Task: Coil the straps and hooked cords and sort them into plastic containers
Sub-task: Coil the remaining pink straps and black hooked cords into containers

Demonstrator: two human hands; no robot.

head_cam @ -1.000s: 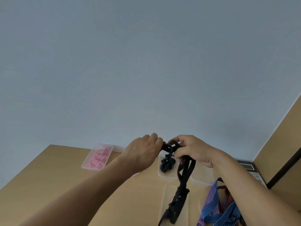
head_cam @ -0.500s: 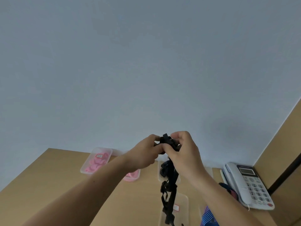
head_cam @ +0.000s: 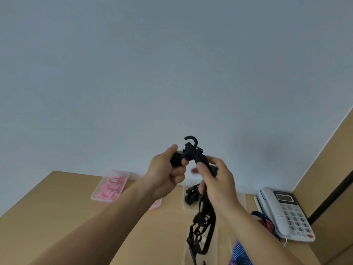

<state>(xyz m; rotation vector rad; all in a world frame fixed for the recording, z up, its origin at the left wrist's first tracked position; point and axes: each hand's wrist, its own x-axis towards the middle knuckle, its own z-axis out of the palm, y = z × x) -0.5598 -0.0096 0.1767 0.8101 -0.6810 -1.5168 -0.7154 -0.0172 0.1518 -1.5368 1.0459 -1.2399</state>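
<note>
I hold a black hooked strap [head_cam: 202,222] up in front of the wall, above the desk. My left hand [head_cam: 168,173] grips its bunched upper end, and a black hook [head_cam: 191,140] sticks up above my fingers. My right hand [head_cam: 215,180] grips the strap just to the right, and the rest hangs down in loops toward a clear container [head_cam: 214,251] below. Another clear container [head_cam: 186,202] behind holds a coiled black strap [head_cam: 191,195].
A clear container of pink coils [head_cam: 109,186] stands at the back left of the wooden desk [head_cam: 57,217], and a second pink one [head_cam: 155,204] shows under my left wrist. A white telephone [head_cam: 284,213] sits at the right. Blue and red striped cords [head_cam: 239,253] lie at the lower right.
Both hands have lifted a little and drawn apart; the hook now stands clear above my left hand, and my right hand has slid down the strap.
</note>
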